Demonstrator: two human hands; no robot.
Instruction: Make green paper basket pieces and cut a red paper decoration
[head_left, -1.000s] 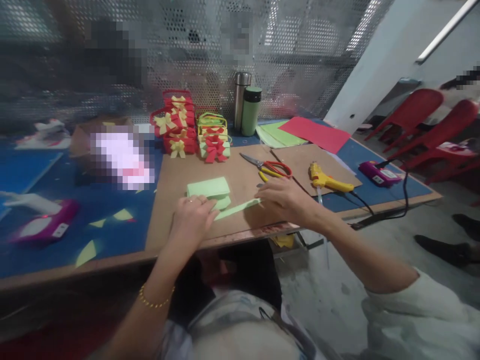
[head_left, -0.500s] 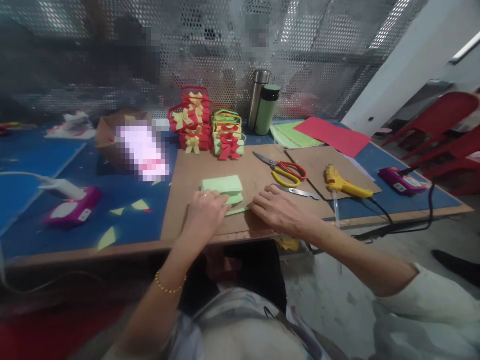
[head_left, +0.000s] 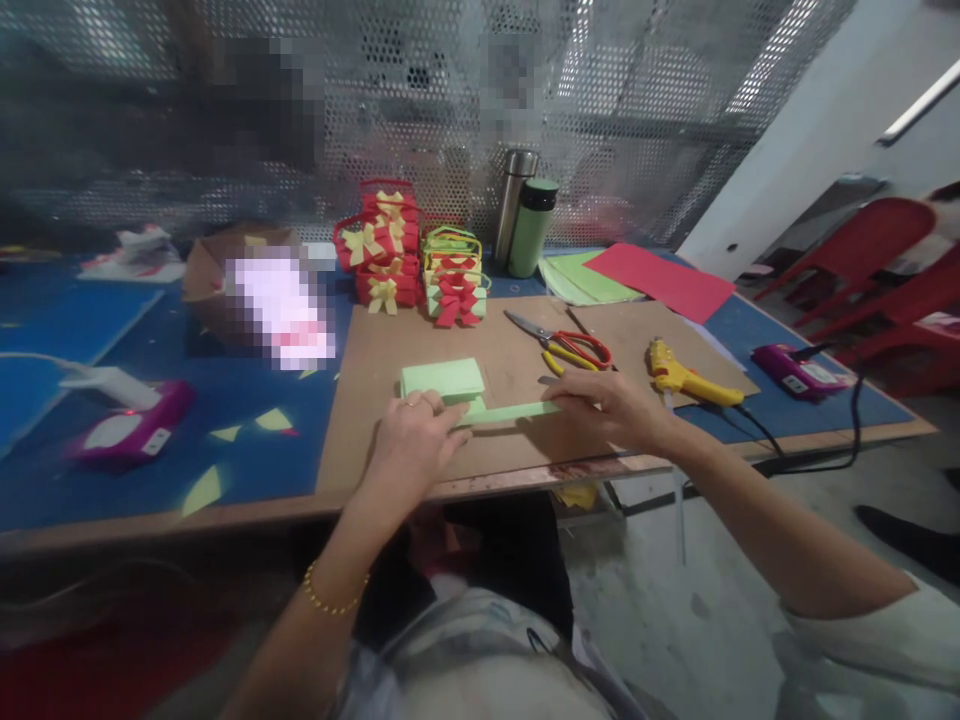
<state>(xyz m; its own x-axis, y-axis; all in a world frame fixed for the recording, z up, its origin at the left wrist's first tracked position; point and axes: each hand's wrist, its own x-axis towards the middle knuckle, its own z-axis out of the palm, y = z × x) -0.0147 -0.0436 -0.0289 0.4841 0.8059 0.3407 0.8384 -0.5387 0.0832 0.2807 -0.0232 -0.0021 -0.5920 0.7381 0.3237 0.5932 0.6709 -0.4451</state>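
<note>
A long light-green paper strip lies on the brown board, stretched between my two hands. My left hand pinches its left end with curled fingers. My right hand pinches the right end, fingers pressed down on it. Just behind the strip sits a stack of folded green paper, touching my left fingers.
Red-and-yellow scissors and a metal blade lie behind my right hand, a yellow glue gun to the right. Small bowed paper baskets, two flasks, red and green sheets stand at the back. Purple glue guns lie at both sides.
My right hand slid from close beside the left out to the right along the green strip, which now shows at full length. The left hand stayed in place.
</note>
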